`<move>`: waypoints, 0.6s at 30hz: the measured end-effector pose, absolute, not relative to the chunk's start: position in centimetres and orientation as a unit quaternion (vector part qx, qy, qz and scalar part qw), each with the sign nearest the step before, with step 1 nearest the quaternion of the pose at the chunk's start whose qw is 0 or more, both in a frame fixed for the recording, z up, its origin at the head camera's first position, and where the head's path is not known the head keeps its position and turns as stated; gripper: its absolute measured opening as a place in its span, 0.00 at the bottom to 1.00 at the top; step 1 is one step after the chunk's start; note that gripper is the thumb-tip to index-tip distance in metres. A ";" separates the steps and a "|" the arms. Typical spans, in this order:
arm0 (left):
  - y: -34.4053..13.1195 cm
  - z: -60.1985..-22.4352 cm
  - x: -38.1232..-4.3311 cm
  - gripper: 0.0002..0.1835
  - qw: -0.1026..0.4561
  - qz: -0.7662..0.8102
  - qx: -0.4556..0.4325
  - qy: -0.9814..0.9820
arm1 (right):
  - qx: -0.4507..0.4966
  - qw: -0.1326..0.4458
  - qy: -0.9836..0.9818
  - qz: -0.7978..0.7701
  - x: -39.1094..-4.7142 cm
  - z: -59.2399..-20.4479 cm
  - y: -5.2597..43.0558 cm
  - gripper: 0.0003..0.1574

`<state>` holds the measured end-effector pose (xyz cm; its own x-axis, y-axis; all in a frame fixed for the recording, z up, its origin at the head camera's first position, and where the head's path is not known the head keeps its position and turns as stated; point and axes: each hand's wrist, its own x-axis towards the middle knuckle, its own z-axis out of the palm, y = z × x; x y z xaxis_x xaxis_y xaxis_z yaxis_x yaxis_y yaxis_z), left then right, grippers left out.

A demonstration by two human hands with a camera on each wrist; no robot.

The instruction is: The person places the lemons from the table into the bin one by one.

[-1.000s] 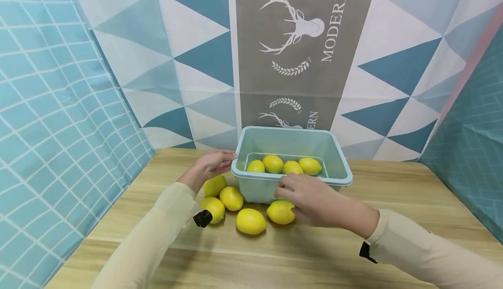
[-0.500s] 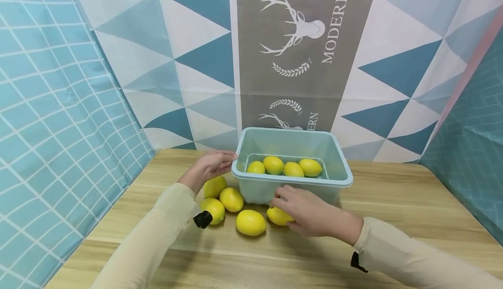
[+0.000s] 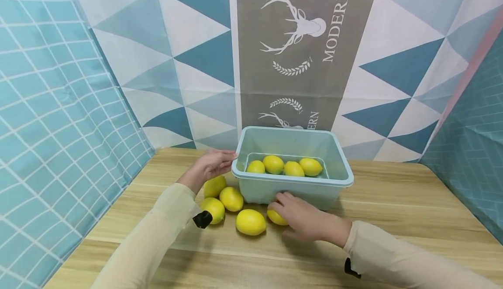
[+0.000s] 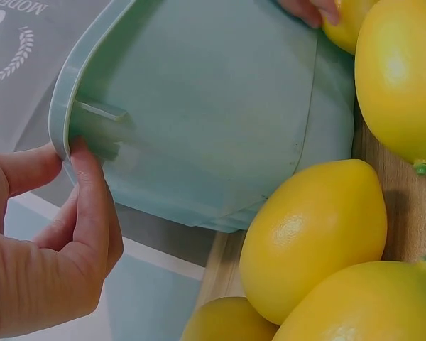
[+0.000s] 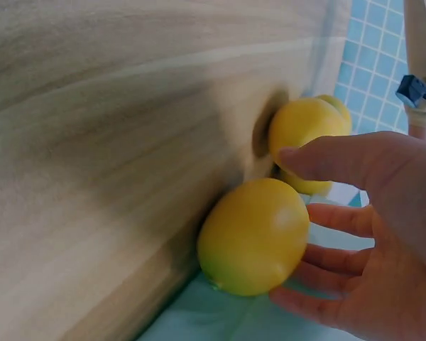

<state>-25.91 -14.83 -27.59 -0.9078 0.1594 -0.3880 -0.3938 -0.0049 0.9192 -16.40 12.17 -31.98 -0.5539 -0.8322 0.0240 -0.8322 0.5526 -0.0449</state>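
Observation:
My left hand (image 3: 210,165) pinches the left rim of a pale blue-green plastic bin (image 3: 255,189) between thumb and fingers, which the left wrist view shows close up. Several yellow lemons (image 3: 310,166) lie inside on the bin's floor. In front of the bin, my right hand (image 3: 301,220) reaches over a lemon (image 3: 276,218), partly covering it in the head view. The right wrist view shows that lemon (image 5: 254,238) beside spread fingers (image 5: 334,259), their tips at its side. The thumb stands apart from it.
Another lemon (image 3: 250,222) lies just left of the right hand. More lemons (image 3: 231,198) cluster beside the bin's left front corner, under the left forearm. The wooden table (image 3: 235,263) meets a patterned cloth backdrop (image 3: 204,70) behind the bin, and tiled-pattern cloth (image 3: 59,118) hangs at left.
My right hand has moved down and slightly left from the bin's front rim to the lemon in front of it. The left hand and bin stay in place.

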 end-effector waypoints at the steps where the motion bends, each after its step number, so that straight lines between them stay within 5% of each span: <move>1: -14.8 -27.6 -25.9 0.25 0.196 0.704 -0.090 0.676 | -0.477 -0.007 0.879 -0.019 -16.4 -32.1 12.2 0.34; 5: -14.9 -27.7 -25.9 0.25 0.196 0.710 -0.091 0.670 | -0.485 0.007 0.874 -0.018 -16.4 -32.7 12.3 0.29; 12: -14.8 -27.8 -25.7 0.27 0.204 0.712 -0.086 0.667 | -0.447 0.129 0.883 -0.060 -16.2 -33.5 13.2 0.33; 18: -14.9 -27.5 -25.8 0.25 0.198 0.709 -0.092 0.671 | -0.446 0.131 0.883 -0.069 -16.1 -33.9 13.4 0.33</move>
